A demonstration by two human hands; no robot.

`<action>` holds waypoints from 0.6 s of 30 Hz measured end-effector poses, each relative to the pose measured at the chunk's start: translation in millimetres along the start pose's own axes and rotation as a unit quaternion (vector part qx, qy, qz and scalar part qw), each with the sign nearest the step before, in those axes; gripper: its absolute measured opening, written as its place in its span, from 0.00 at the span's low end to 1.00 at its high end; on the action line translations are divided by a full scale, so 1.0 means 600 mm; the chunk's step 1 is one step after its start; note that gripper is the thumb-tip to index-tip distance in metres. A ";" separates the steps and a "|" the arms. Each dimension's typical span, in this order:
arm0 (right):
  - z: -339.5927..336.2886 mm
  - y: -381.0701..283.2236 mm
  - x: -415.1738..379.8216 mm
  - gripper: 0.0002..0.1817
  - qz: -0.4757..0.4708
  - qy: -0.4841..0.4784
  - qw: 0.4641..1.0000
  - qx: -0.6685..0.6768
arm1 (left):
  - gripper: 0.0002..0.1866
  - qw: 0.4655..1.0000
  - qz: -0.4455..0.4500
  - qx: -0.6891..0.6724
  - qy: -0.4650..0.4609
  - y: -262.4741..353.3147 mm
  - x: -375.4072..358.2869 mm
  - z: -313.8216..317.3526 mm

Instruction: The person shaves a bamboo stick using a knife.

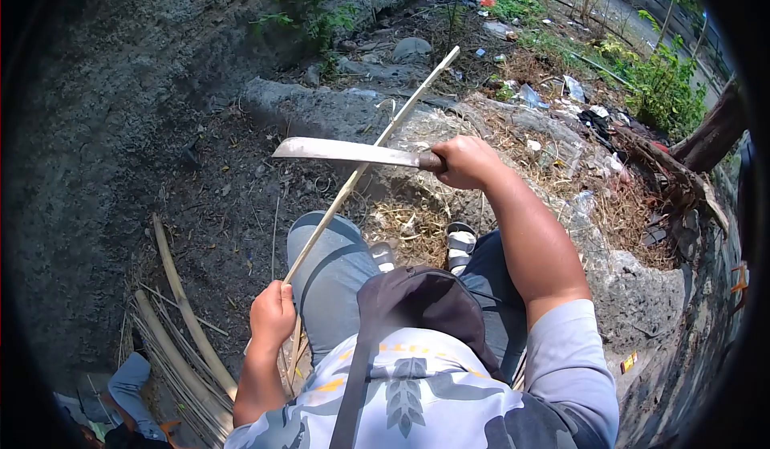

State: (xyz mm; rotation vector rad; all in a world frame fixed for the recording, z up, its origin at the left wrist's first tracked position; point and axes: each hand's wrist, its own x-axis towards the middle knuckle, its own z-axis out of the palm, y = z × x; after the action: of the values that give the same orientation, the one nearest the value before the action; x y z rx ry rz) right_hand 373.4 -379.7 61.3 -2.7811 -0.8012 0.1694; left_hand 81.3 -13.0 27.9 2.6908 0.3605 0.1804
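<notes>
My left hand (pixel 273 314) is closed around the lower end of a long, pale bamboo strip (pixel 333 206), which slants up and away to the right past my knee. In my right hand (pixel 468 162) is the dark handle of a machete (pixel 346 151). Its broad blade points left and lies across the strip at about mid-length. A thin curl of shaving (pixel 387 110) hangs at the strip just beyond the blade. A black bag (pixel 425 308) rests against my front between my thighs.
Thick bamboo lengths (pixel 186 308) and thin strips lie on the ground at my left. A rough wall (pixel 88 168) rises beyond them. Another person's leg (pixel 132 393) shows at lower left. Dry shavings (pixel 409 228) and litter (pixel 573 89) cover the ground ahead; a tree trunk (pixel 710 132) stands right.
</notes>
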 end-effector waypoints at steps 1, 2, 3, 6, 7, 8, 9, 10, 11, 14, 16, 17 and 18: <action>-0.001 -0.016 -0.001 0.13 -0.012 -0.009 1.000 0.000 | 0.16 1.000 0.002 0.005 0.000 0.000 0.004 0.003; 0.014 -0.019 0.002 0.13 -0.057 0.003 0.998 -0.002 | 0.16 1.000 0.005 0.010 -0.001 0.000 0.007 0.006; 0.020 -0.026 0.004 0.14 -0.096 0.005 0.995 -0.005 | 0.15 1.000 0.008 0.007 0.003 0.001 0.009 0.005; 0.018 -0.018 0.004 0.13 -0.067 0.025 0.997 -0.010 | 0.15 1.000 0.015 0.015 0.017 -0.007 0.006 -0.004; 0.016 0.004 0.003 0.13 -0.030 0.040 0.999 0.006 | 0.15 0.999 0.013 0.029 0.023 -0.019 -0.001 -0.013; 0.027 0.069 0.000 0.13 0.023 0.013 0.994 0.103 | 0.15 0.999 0.009 0.041 0.031 -0.028 -0.008 -0.020; 0.032 0.116 0.008 0.13 0.070 -0.009 0.979 0.193 | 0.14 0.998 0.012 0.056 0.032 -0.035 -0.011 -0.024; 0.025 0.109 0.009 0.14 0.074 -0.012 0.987 0.139 | 0.14 0.997 0.017 0.073 0.029 -0.039 -0.014 -0.028; 0.020 0.101 0.002 0.14 0.078 -0.017 0.993 0.086 | 0.14 0.995 0.022 0.090 0.023 -0.043 -0.020 -0.030; 0.006 0.054 -0.010 0.15 0.089 -0.029 0.996 -0.012 | 0.13 0.996 0.024 0.085 0.031 -0.068 -0.025 -0.020; 0.020 0.038 -0.012 0.14 0.074 -0.028 0.997 -0.017 | 0.13 0.997 0.021 0.071 0.031 -0.079 -0.033 -0.012; 0.022 0.031 -0.009 0.14 0.057 -0.029 0.998 -0.015 | 0.13 0.997 0.020 0.067 0.024 -0.077 -0.035 -0.011; 0.020 0.022 -0.002 0.14 0.037 -0.027 0.999 -0.014 | 0.14 0.998 0.018 0.063 0.020 -0.070 -0.033 -0.008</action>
State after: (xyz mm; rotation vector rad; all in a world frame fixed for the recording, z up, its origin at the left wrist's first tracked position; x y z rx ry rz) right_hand 376.7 -388.9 46.5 -2.8450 -0.7198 0.2496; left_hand 51.9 20.5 13.2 2.8222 0.3456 0.2294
